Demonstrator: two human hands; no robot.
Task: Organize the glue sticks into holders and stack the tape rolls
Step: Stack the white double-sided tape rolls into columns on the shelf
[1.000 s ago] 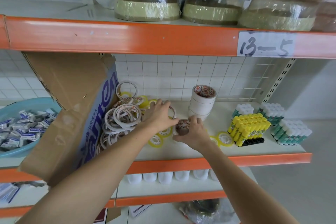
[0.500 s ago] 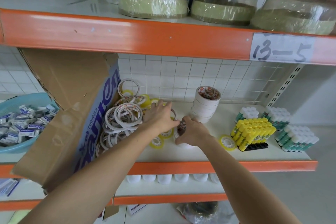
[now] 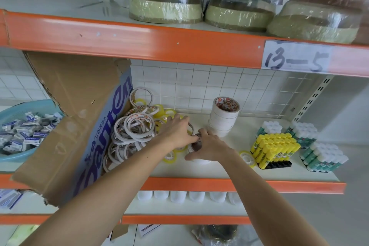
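On the white shelf (image 3: 229, 171), my right hand (image 3: 209, 146) curls over a white tape roll (image 3: 196, 147) lying in front of a stack of white tape rolls (image 3: 223, 119). My left hand (image 3: 177, 131) lies beside it, fingers spread over thin rings and yellow rolls; what it touches is hidden. A heap of thin white tape rings (image 3: 133, 132) spreads to the left. Yellow glue sticks (image 3: 274, 149) stand in a black holder (image 3: 279, 165) at the right, with white-capped green glue sticks (image 3: 324, 156) beside them.
A torn cardboard box (image 3: 75, 118) leans at the left, next to a blue basin (image 3: 26, 128) of small packets. A clear yellow tape roll (image 3: 247, 158) lies near the holder. The orange beam (image 3: 179, 46) overhead carries wrapped tape bundles (image 3: 165, 9).
The camera has tilted down slightly. My right hand has settled lower over the white roll, and my left hand has stayed on the rings beside it.
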